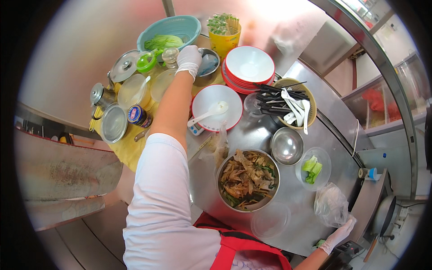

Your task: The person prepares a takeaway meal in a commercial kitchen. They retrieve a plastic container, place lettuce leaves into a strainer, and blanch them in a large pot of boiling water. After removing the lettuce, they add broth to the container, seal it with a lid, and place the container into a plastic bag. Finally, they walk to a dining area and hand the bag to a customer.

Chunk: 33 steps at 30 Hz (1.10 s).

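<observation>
My left hand (189, 60), in a thin white glove, reaches far over the counter between a small glass jar (170, 56) and a metal bowl (215, 70) holding bluish plastic. Its fingertips are hidden, so any grip cannot be made out. My right hand (341, 232), gloved too, is at the lower right against a crumpled clear plastic bag (331, 204); whether it grasps the bag is unclear. Before me stands a steel basin (248, 208) of cooked food with bony pieces and greens (248, 179). A round clear lid (270, 220) lies beside it.
A white spoon (212, 113) rests in a red-rimmed bowl (216, 94) on a scale (195, 130). Around are stacked bowls (249, 65), a utensil basket (312, 114), an empty steel bowl (287, 146), a plastic tub (325, 165) with leaves and a knife handle (140, 135).
</observation>
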### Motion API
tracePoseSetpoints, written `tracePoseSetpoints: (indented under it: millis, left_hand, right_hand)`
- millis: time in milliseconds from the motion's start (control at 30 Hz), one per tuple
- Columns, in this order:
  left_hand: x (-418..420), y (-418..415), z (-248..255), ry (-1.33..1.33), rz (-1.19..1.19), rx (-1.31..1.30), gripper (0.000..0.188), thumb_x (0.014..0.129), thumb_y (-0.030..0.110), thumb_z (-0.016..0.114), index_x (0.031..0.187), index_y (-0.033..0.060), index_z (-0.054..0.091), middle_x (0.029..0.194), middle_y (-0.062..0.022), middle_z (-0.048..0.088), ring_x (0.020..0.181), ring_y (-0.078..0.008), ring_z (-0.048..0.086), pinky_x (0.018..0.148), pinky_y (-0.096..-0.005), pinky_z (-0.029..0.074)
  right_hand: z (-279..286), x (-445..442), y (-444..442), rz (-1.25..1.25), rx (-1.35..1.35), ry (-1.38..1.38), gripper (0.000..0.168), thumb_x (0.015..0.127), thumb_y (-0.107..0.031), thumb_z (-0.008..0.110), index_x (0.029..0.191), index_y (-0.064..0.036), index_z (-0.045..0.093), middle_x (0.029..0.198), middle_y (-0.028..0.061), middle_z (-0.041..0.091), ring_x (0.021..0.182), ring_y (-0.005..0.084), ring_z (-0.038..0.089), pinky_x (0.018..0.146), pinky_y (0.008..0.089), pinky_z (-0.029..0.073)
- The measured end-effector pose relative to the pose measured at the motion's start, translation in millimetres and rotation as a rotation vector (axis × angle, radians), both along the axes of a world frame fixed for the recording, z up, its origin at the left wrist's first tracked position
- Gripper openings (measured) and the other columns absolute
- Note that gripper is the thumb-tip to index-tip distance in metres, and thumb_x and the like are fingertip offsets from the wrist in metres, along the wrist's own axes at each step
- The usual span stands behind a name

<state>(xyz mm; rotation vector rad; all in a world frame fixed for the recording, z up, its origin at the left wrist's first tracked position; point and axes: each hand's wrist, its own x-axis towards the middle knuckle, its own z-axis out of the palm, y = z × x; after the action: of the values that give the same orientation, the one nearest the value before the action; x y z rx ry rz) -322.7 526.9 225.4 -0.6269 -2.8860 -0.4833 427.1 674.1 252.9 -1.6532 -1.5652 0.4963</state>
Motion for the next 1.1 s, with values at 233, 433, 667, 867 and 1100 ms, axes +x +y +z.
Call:
tracePoseSetpoints:
  millis: [233, 433, 667, 867, 1100]
  left_hand:
    - [-17.7, 14.8, -14.4, -0.020, 0.014, -0.064, 0.025, 0.080, 0.024, 0.053, 0.088, 0.0065, 0.068, 0.092, -0.0170, 0.065, 0.088, -0.0312, 0.062, 0.077, -0.0403, 0.049]
    - [-4.1, 1.0, 13.2, -0.064, -0.044, 0.006, 0.034, 0.082, 0.035, 0.051, 0.088, 0.0057, 0.067, 0.090, -0.0178, 0.064, 0.087, -0.0332, 0.061, 0.078, -0.0423, 0.047]
    - [-17.2, -18.5, 26.9, -0.195, -0.194, 0.519, 0.032, 0.071, 0.032, 0.065, 0.086, 0.0034, 0.065, 0.083, -0.0142, 0.065, 0.073, -0.0247, 0.063, 0.069, -0.0333, 0.049]
    - [-34.7, 16.5, 24.7, -0.141, -0.174, 0.904, 0.042, 0.067, 0.029, 0.068, 0.094, -0.0013, 0.056, 0.080, -0.0129, 0.062, 0.066, -0.0201, 0.060, 0.066, -0.0310, 0.048]
    - [-21.2, 77.5, 29.9, -0.043, -0.157, 0.411, 0.031, 0.066, 0.035, 0.069, 0.078, 0.0071, 0.066, 0.077, -0.0116, 0.066, 0.076, -0.0267, 0.063, 0.069, -0.0352, 0.049]
  right_hand:
    - [4.0, -16.6, -4.8, 0.033, 0.024, -0.001, 0.036, 0.094, -0.021, 0.040, 0.112, 0.007, 0.052, 0.120, 0.0154, 0.048, 0.110, 0.0255, 0.046, 0.097, 0.0344, 0.034]
    - [9.3, -23.5, -3.4, -0.052, 0.016, -0.045, 0.041, 0.094, -0.023, 0.040, 0.121, 0.007, 0.047, 0.132, 0.0185, 0.041, 0.122, 0.0280, 0.038, 0.103, 0.0352, 0.028]
    - [6.1, -13.0, -2.0, -0.057, -0.017, -0.029, 0.044, 0.095, -0.026, 0.038, 0.123, 0.006, 0.046, 0.135, 0.0173, 0.040, 0.126, 0.0272, 0.035, 0.105, 0.0350, 0.026]
    - [7.3, -12.3, -6.3, -0.044, -0.032, 0.024, 0.041, 0.094, -0.024, 0.037, 0.117, 0.006, 0.052, 0.133, 0.0165, 0.042, 0.127, 0.0266, 0.034, 0.105, 0.0353, 0.024]
    - [8.4, 1.2, -8.3, -0.043, -0.007, -0.065, 0.038, 0.094, -0.023, 0.038, 0.114, 0.005, 0.054, 0.126, 0.0137, 0.048, 0.118, 0.0250, 0.043, 0.101, 0.0345, 0.029]
